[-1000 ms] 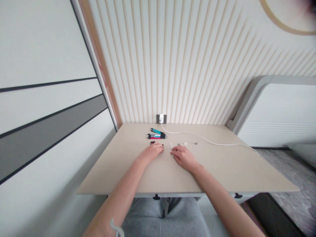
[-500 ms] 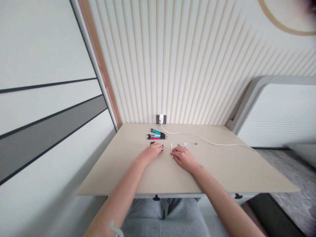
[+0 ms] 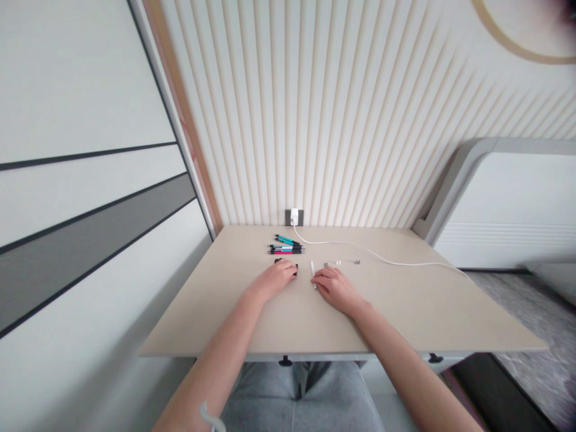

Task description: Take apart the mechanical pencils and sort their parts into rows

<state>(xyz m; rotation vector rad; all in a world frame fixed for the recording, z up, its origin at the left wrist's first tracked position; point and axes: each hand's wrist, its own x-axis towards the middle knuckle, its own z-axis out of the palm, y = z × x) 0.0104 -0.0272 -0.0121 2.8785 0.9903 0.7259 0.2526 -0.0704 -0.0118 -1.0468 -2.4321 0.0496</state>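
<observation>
My left hand [image 3: 278, 278] lies on the beige table [image 3: 405, 312], fingers curled over small black parts [image 3: 279, 261] at its tips. My right hand [image 3: 333, 285] rests beside it, fingertips pinched on a thin white pen refill [image 3: 312, 268] that pokes out towards the wall. Several pens [image 3: 285, 247] in teal, black and pink lie in a row just beyond the left hand. A few tiny metal parts [image 3: 337, 262] sit just past the right hand.
A white charger [image 3: 294, 215] is plugged into a wall socket at the table's back edge, and its white cable [image 3: 387, 259] trails right across the table. A slatted wall stands behind, and a grey headboard [image 3: 454, 180] is at right.
Both hands have stayed almost still. The white refill has shifted slightly under the right fingertips.
</observation>
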